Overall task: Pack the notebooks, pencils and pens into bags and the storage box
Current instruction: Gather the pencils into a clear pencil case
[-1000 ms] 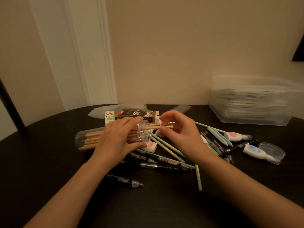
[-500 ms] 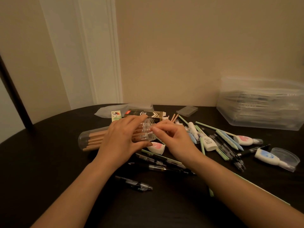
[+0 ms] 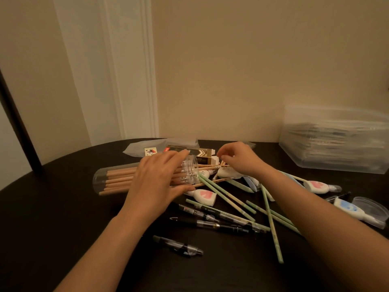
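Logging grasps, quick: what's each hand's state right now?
Left hand: grips the clear pencil tube.
Right hand: fingers curled over wooden pencils; a hold cannot be told.

Dim, warm yellowish light fills the scene, the dark table (image 3: pixel 52 207) swallows shadow detail, the clear storage box (image 3: pixel 336 144) looks soft and smeared, and wide-angle distortion tilts the door trim (image 3: pixel 148 81) at left.

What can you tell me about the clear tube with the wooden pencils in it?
The clear tube is a see-through plastic cylinder lying on its side on the dark table, with its closed end to the left and its ribbed open mouth to the right. It holds a bundle of wooden pencils, and a few of them stick out of the mouth. The left hand grips its right half, fingers over the top and thumb underneath.
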Motion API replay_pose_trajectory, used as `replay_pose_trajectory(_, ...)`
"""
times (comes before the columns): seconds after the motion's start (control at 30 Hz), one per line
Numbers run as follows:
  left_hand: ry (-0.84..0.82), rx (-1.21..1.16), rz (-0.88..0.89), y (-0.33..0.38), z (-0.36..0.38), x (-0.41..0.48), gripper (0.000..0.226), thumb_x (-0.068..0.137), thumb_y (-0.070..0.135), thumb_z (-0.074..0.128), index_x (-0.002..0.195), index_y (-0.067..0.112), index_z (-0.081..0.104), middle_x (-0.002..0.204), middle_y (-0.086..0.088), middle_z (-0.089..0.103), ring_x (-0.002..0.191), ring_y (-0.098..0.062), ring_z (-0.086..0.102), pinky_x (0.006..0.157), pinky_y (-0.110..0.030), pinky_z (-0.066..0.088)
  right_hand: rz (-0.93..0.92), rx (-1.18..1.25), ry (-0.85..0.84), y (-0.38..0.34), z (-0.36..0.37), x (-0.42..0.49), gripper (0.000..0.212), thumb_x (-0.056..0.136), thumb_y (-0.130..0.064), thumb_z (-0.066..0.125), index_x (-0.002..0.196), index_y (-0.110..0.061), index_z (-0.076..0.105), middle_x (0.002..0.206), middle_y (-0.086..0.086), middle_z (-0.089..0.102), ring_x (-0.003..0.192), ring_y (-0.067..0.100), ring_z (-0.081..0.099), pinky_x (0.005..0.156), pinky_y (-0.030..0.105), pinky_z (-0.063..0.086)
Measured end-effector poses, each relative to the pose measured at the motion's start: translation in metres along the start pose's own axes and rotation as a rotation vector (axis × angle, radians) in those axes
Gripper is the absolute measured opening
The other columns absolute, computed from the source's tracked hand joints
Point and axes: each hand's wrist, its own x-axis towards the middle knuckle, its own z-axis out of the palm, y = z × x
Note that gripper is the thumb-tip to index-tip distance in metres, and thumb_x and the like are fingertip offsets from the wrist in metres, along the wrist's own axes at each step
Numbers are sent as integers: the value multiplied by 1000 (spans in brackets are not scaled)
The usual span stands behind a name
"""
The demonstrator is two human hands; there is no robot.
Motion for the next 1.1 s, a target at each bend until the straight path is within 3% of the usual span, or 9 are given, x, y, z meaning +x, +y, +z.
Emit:
replay_pose_trajectory(0.17, -15, -37, 32, 3, 2, 1, 77, 75, 51, 68, 142, 31, 35, 139, 7, 45, 130, -14, 38, 107, -29, 18, -1, -184, -148, -4, 14, 21, 21, 92, -18, 57, 112, -14, 64, 113, 4, 63, 103, 16, 57, 85, 27, 46)
replay_pose_trajectory(0.3, 4, -53, 15, -2, 0, 1, 77, 76, 48, 68, 142, 29, 35, 140, 5, 45, 130, -16, 37, 103, -25, 14, 9, -403, -349, -10, 18, 27, 33, 92, -31, 57, 120, -14, 56, 119, 6, 57, 99, 16, 51, 83, 27, 43)
replay_pose_trajectory(0.5, -17, -39, -31, -10, 0, 2, 78, 79, 51, 63, 145, 34, 26, 144, 10, 38, 134, -11, 29, 111, -29, 16, -9, -650, -473, -20, 22, 25, 28, 99, -19, 45, 124, -9, 50, 122, 11, 56, 98, 20, 51, 82, 30, 40)
replay_pose_trajectory(0.6, -31, -48, -42, -8, 0, 2, 77, 79, 52, 62, 145, 34, 25, 144, 11, 37, 135, -10, 28, 111, -28, 15, -58, -832, -355, -19, 18, 19, 29, 95, -11, 47, 124, -12, 45, 114, 9, 58, 94, 23, 54, 78, 34, 44)
replay_pose_trajectory(0.7, -30, -55, -48, -6, 0, 1, 77, 79, 50, 64, 144, 34, 27, 144, 10, 38, 134, -11, 30, 111, -29, 17, -142, -981, -62, -12, 4, 11, 29, 95, -14, 50, 121, -17, 39, 78, -1, 50, 72, 19, 49, 61, 31, 41)
replay_pose_trajectory(0.77, -27, -56, -51, -6, 0, 1, 77, 78, 49, 65, 144, 33, 28, 143, 9, 40, 133, -12, 32, 111, -30, 18, -191, -953, 84, -8, -6, 4, 22, 97, -19, 48, 116, -20, 39, 67, -5, 41, 63, 17, 50, 56, 29, 43)
replay_pose_trajectory(0.87, -19, -60, -58, -7, -1, 0, 78, 77, 48, 66, 144, 32, 30, 142, 8, 42, 131, -13, 34, 110, -30, 20, -188, -716, 203, 1, -19, -14, 13, 101, -28, 39, 110, -20, 44, 67, -5, 47, 57, 15, 49, 54, 30, 45)
replay_pose_trajectory(1.0, -25, -61, -88, -7, 0, 0, 78, 75, 46, 69, 143, 30, 34, 141, 5, 44, 130, -16, 38, 109, -33, 22, -137, -362, 134, 6, -25, -52, 29, 99, -47, 30, 98, -24, 49, 69, -5, 53, 58, 11, 49, 53, 27, 36)
replay_pose_trajectory(1.1, -13, -70, -110, -6, 0, -1, 76, 73, 44, 72, 140, 28, 39, 138, 2, 48, 127, -19, 42, 107, -36, 27, -137, -146, 118, 9, -28, -72, 31, 98, -44, 32, 85, -27, 54, 66, -6, 53, 59, 9, 48, 58, 26, 35)
